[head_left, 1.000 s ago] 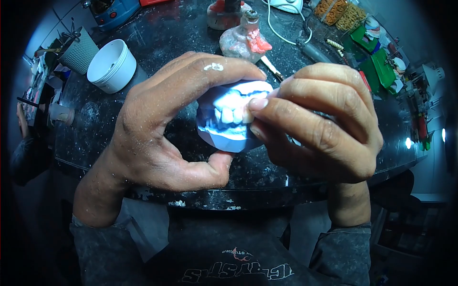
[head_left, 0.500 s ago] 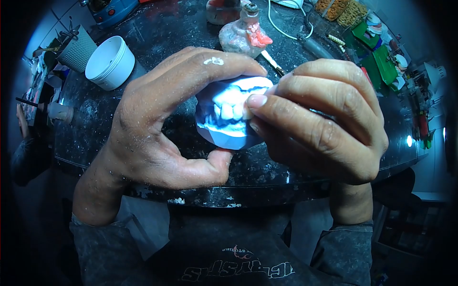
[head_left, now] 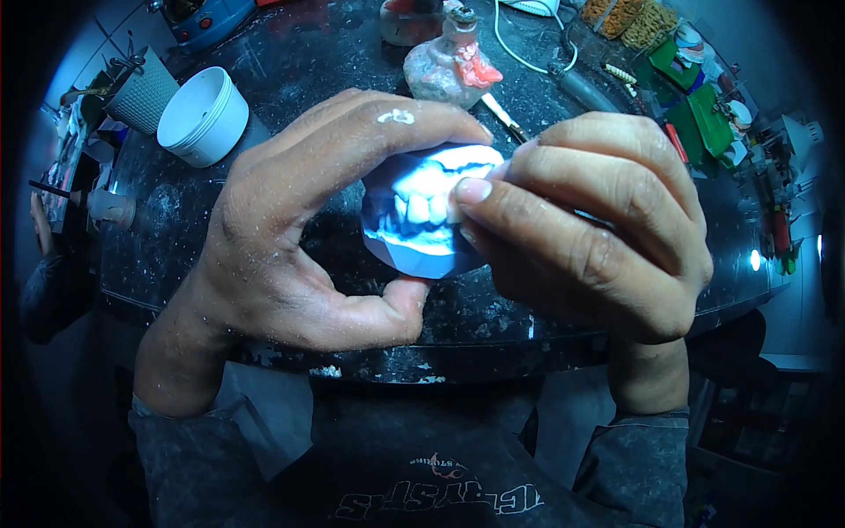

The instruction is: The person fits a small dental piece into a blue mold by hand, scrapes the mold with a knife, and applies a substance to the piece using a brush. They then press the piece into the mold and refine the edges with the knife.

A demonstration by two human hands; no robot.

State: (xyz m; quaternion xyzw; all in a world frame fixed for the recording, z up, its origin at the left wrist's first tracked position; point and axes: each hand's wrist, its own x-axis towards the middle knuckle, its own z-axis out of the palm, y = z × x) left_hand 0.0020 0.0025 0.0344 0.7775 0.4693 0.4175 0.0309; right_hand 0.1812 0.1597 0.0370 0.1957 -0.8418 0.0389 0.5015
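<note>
— What's the setting?

— A dark speckled stone worktop (head_left: 493, 321), dusted with white powder. The person stands at its near edge and holds the work up over it.

— What is being held?

— One dental cast (head_left: 421, 224), pale blue-white stone with a row of teeth facing the camera. It is in the air between the two hands, clear of the worktop.

— How are the fingers set?

— The left hand (head_left: 290, 220) clamps it, forefinger over the top and thumb under the base. The right hand (head_left: 590, 229) is curled tight, its fingertips (head_left: 471, 189) pinched against the teeth on the cast's right side. I can't tell whether it also holds something small.

— How would the cast handle?

— I'd judge it stiff, brittle and fairly heavy for its size. The teeth could chip, and the dust makes it slippery. The thick base is the safest grip.

— And farther back?

— One white tub (head_left: 201, 114) with one grey ribbed cup (head_left: 141, 92) just beside it on the left. There is one slim hand tool (head_left: 503, 114). Two plaster mounts with pink wax (head_left: 451, 62) stand at the far edge, with one white cable (head_left: 519, 55) near them. At least two green trays (head_left: 704, 106) sit to the right.
</note>
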